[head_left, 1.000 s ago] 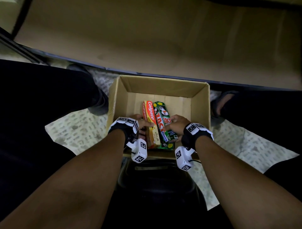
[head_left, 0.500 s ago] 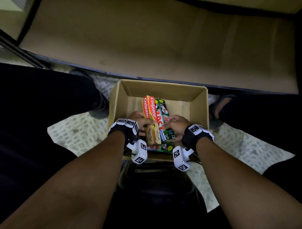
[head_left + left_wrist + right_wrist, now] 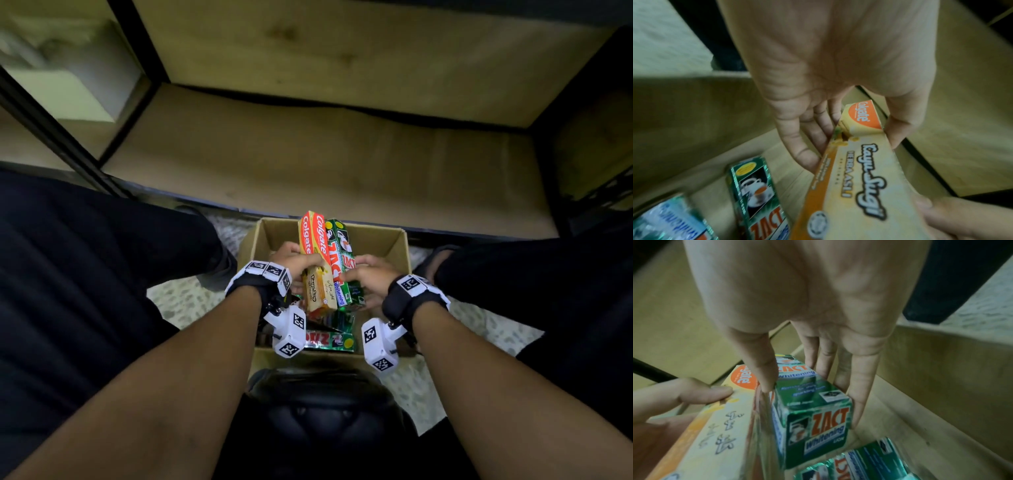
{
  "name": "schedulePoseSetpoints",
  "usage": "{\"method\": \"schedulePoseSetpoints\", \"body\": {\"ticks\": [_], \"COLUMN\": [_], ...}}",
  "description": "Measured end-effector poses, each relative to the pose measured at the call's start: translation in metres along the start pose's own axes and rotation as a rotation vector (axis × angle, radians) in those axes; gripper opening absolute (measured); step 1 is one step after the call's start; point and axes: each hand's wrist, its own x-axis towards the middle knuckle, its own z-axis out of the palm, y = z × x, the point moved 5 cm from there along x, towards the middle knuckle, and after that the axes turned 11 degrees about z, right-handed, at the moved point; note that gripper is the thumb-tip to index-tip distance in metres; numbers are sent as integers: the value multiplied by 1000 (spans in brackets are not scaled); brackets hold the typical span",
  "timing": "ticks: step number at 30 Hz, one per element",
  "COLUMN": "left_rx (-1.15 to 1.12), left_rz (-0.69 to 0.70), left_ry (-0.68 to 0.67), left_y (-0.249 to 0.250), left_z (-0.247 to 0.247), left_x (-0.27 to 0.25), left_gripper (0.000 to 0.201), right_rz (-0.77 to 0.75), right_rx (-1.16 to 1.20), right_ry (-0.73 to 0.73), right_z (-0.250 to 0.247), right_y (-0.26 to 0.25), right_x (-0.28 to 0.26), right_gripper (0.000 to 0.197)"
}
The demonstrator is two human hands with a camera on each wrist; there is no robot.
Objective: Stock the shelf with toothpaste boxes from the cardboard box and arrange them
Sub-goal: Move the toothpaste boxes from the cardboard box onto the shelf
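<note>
In the head view the open cardboard box (image 3: 397, 246) stands on the floor before the low shelf board (image 3: 325, 161). My left hand (image 3: 291, 262) grips an orange and yellow Colgate box (image 3: 313, 240), fingers (image 3: 807, 146) on one side and thumb on the other. Pressed against it is a green Zact box (image 3: 342, 253), which my right hand (image 3: 368, 277) grips between thumb and fingers (image 3: 861, 386). Both boxes are lifted together, their far ends above the carton's back wall. More green Zact boxes (image 3: 329, 339) lie in the carton's bottom.
The shelf has black uprights (image 3: 68, 147) at left and right and a second board (image 3: 342, 51) above the low one. Legs in dark trousers (image 3: 102, 274) flank the carton on a patterned floor (image 3: 178, 301). A black seat (image 3: 325, 411) sits below my arms.
Both hands have raised the Colgate and Zact boxes together out of the carton, towards the shelf. The head view has tilted up, so more of the shelf shows.
</note>
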Motion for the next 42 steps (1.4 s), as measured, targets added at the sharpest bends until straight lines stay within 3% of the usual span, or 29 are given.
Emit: {"method": "schedulePoseSetpoints", "body": {"ticks": [5,11,20,25,27,29,38,42], "left_rx": [74,102,155,280,326,371,588,650], "left_rz": [112,249,596,790,843,904,998,981], "left_ry": [-8,18,96,163,179,219,455,461], "left_y": [33,80,211,307,342,375,489,519], "left_z": [-9,-19,-46,-72,-80,-89,-121,-130], "left_x": [-23,-51,-118,-153,-165,-173,-160,-133], "left_gripper": [54,72,47,65,69,60,32,54], "right_rz": [-110,-217,-486,-669,-723,-750,-876,-847], "right_rx": [15,57,139,136,95,73,-167,-370], "right_ry": [34,72,100,155,200,261,566,704], "right_z": [-17,-39,-92,-127,-138,-147,-171,-171], "right_y": [-17,-42,-117,-184,-210,-237,-357,-400], "right_x": [-40,-95,-213,-284,-310,-330,-379,-379], "right_gripper": [30,34,41,39,32,29,41,52]}}
